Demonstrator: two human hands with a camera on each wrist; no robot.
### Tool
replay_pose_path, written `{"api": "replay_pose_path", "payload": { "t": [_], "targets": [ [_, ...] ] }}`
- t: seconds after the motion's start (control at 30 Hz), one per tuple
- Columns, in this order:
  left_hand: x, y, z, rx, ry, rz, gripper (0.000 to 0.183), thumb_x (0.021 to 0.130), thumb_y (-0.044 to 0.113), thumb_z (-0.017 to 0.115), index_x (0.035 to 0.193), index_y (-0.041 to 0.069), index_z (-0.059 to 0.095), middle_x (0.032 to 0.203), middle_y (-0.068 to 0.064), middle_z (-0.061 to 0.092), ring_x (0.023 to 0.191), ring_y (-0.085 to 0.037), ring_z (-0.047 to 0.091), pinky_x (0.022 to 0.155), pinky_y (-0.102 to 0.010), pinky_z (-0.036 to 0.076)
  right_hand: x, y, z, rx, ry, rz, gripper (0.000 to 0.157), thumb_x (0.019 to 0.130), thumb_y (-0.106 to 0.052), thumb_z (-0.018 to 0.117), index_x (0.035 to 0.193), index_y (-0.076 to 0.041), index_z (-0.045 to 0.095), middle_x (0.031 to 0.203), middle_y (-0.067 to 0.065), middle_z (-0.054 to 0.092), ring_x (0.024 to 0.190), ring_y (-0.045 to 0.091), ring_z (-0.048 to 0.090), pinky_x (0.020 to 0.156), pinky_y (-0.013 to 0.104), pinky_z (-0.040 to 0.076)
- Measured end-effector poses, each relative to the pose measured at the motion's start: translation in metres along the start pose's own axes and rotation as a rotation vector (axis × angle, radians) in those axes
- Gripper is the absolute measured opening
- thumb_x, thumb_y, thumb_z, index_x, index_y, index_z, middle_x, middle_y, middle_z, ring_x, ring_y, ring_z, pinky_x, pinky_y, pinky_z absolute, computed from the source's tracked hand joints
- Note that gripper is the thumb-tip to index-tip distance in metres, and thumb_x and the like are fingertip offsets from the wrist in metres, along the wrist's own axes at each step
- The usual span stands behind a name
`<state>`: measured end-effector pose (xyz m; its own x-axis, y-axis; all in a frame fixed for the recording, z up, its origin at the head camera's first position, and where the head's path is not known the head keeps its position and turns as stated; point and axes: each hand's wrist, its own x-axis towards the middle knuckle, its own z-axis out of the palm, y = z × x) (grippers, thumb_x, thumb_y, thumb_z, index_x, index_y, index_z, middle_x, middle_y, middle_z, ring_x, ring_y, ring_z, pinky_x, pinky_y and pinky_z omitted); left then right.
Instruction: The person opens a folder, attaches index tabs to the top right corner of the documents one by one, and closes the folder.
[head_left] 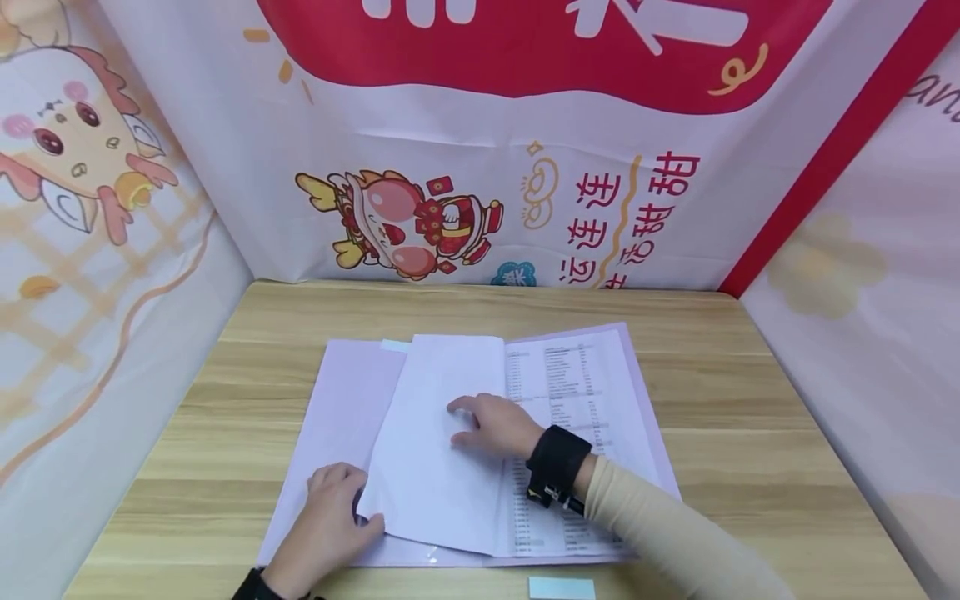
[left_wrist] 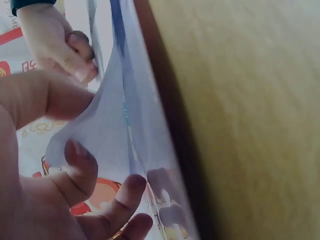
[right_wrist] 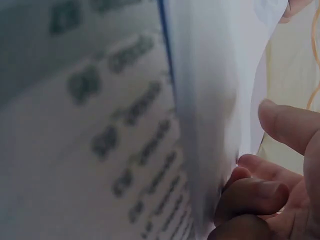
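Note:
A lilac folder point(head_left: 311, 433) lies open on the table, a sheet printed with rows of text point(head_left: 573, 392) on its right side. Across its middle, a white page point(head_left: 442, 375) is turned over to the left with its lower left corner raised. My left hand point(head_left: 330, 512) is at that corner, thumb and fingers apart around it. In the left wrist view the curved page point(left_wrist: 100, 135) meets the thumb, and the other fingers bend loosely beside it. My right hand point(head_left: 498, 425) rests on the white page, index finger extended, with the thumb point(right_wrist: 287, 122) apart from the bent fingers.
The wooden table point(head_left: 750, 467) extends on both sides of the folder. A pale blue piece point(head_left: 561, 588) lies at the front edge, and another pale blue strip point(head_left: 395, 345) shows at the folder's top. Printed cloth point(head_left: 450, 117) hangs behind and at both sides.

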<state>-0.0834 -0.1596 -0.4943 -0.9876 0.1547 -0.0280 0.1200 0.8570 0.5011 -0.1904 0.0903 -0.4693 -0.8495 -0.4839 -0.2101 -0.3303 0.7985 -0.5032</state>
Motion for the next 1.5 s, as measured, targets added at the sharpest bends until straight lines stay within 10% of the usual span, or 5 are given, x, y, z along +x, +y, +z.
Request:
{"api": "replay_pose_path", "payload": {
  "t": [0.3,0.43,0.57,0.73,1.5],
  "targets": [
    [-0.002,-0.005,0.004,-0.012,0.027,0.026,0.044,0.063,0.037,0.082,0.073,0.012,0.048,0.078,0.001,0.042,0.09,-0.026,0.037,0.073,-0.033,0.033,-0.002,0.001,0.013,-0.259,0.002,-0.065,0.062,0.076,-0.045,0.074,0.131,-0.024,0.056,0.104,0.002,0.06,0.076,0.008,0.051,0.062,0.023,0.044],
    [0.0,-0.004,0.003,-0.011,0.037,-0.006,0.056,0.063,0.046,0.082,0.083,0.01,0.044,0.08,-0.001,0.04,0.084,-0.023,0.034,0.067,-0.03,0.03,-0.002,0.0,0.017,-0.303,0.001,-0.067,0.064,0.073,-0.046,0.076,0.131,-0.028,0.056,0.102,0.002,0.059,0.072,0.008,0.05,0.059,0.022,0.043],
    [0.0,-0.005,0.003,0.026,0.026,0.047,0.079,0.061,0.046,0.084,0.116,-0.001,0.052,0.113,-0.014,0.051,0.106,-0.032,0.043,0.087,-0.048,0.041,-0.004,-0.002,0.017,-0.321,-0.001,-0.074,0.064,0.073,-0.045,0.076,0.131,-0.028,0.055,0.102,0.001,0.059,0.073,0.008,0.05,0.06,0.022,0.043],
    [0.003,-0.005,0.006,0.13,-0.074,0.105,0.09,0.061,0.048,0.082,0.136,0.009,0.049,0.145,-0.016,0.038,0.131,-0.043,0.03,0.091,-0.077,0.016,-0.006,-0.005,0.016,-0.316,0.005,-0.089,0.063,0.072,-0.043,0.077,0.13,-0.026,0.057,0.099,0.001,0.059,0.07,0.009,0.049,0.058,0.022,0.042],
    [0.007,0.001,0.004,0.154,-0.171,0.045,0.088,0.056,0.048,0.084,0.13,0.012,0.055,0.145,-0.014,0.038,0.135,-0.041,0.025,0.089,-0.079,0.008,-0.009,0.009,-0.009,-0.286,-0.048,0.036,0.084,0.069,-0.047,0.078,0.141,-0.022,0.043,0.111,0.003,0.062,0.082,0.011,0.051,0.071,0.027,0.045]
  ]
}}
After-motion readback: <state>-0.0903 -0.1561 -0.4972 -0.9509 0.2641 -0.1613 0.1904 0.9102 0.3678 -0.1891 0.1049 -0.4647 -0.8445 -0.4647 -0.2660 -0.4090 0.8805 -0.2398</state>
